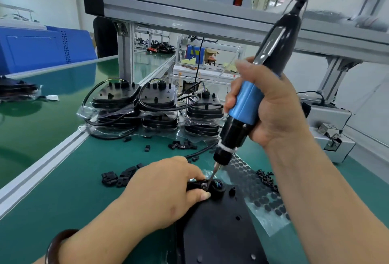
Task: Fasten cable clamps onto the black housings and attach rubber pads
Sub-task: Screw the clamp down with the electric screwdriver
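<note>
The left grip [168, 190] lies knuckles-up at the far end of the flat black plastic housing [216, 232], thumb and forefinger pinching a small black cable clamp [195, 184]. A dark brown bangle [56, 247] rings its wrist. The right grip [271, 106], raised above that same end, wraps round a blue-and-black electric screwdriver [246, 99]. Its bare forearm rises along the housing's right side.

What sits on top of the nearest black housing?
A cable clamp, pinched by the left hand, with the right hand's screwdriver bit on its screw. The left hand hides the housing's left edge.
</note>
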Demonstrator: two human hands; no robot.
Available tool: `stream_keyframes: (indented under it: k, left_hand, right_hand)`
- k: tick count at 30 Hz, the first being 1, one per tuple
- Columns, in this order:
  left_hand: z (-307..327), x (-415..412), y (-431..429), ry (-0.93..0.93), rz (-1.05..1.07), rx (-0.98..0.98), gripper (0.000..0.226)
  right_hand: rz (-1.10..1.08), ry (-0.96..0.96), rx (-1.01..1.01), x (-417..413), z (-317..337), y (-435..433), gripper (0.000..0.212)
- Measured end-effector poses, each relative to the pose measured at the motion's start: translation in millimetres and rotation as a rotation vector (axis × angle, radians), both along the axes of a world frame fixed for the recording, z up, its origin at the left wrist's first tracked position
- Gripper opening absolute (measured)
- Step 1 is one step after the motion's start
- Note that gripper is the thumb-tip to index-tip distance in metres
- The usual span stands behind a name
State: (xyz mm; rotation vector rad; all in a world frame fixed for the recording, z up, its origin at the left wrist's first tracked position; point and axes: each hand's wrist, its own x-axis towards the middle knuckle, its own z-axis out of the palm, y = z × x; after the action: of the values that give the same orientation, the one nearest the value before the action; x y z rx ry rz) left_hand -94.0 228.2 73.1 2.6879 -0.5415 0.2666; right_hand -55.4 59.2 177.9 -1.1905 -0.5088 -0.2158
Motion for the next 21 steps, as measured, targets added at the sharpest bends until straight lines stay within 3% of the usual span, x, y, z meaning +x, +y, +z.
stream_keyframes:
  k: [4, 9, 15, 21]
  left_hand:
    - [-2, 4, 4, 0.026, -0.041, 0.021, 0.040]
    - [6, 15, 18, 0.191, -0.212, -0.015, 0.044]
    - [12, 13, 16, 0.061, -0.222, 0.072, 0.031]
    - [13, -4, 3, -0.149, -0.094, 0.122, 0.041]
  right_hand:
    - [-0.029, 0.029, 0.182, 2, 20, -19, 0.021]
    - [-0.136, 0.065, 0.203, 1, 23, -29, 0.025]
    - [-0.127, 0.049, 0.176, -4, 27, -27, 0.022]
    - [-0.118, -0.006, 0.130, -4, 24, -20, 0.019]
